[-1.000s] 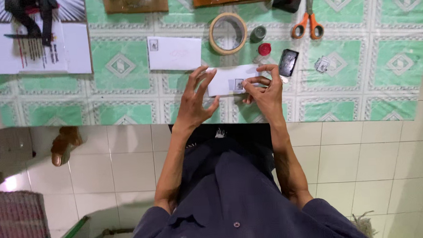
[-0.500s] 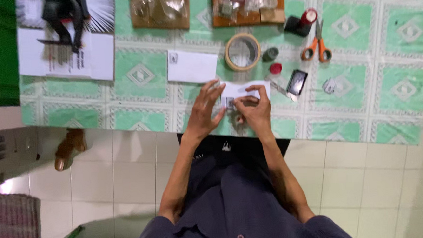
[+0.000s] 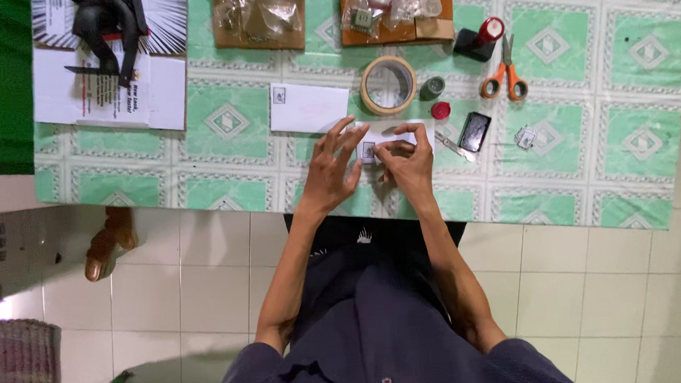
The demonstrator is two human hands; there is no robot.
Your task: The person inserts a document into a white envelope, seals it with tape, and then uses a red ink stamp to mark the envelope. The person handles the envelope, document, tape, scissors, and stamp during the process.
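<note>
Green-and-white patterned cloth covers the worktop [image 3: 583,85], which is seen from above over a pale tiled floor. A small white envelope [image 3: 388,138] is lying flat just below the roll of tape [image 3: 388,86], with a tiny stamp-like square [image 3: 368,151] on its near left corner. The envelope is steadied by the left hand [image 3: 332,172], whose fingers are spread apart and rest lightly on its left end, clamped on nothing. The right hand [image 3: 409,161] is curled at the envelope's lower edge beside the square; whether anything is pinched in that grip cannot be told. A second white envelope [image 3: 307,108] lies to the left of the tape, orange scissors [image 3: 504,82] well to its right. The square could be set crooked or creased, it is judged, if the envelope slid under the light left-hand hold while being pressed.
</note>
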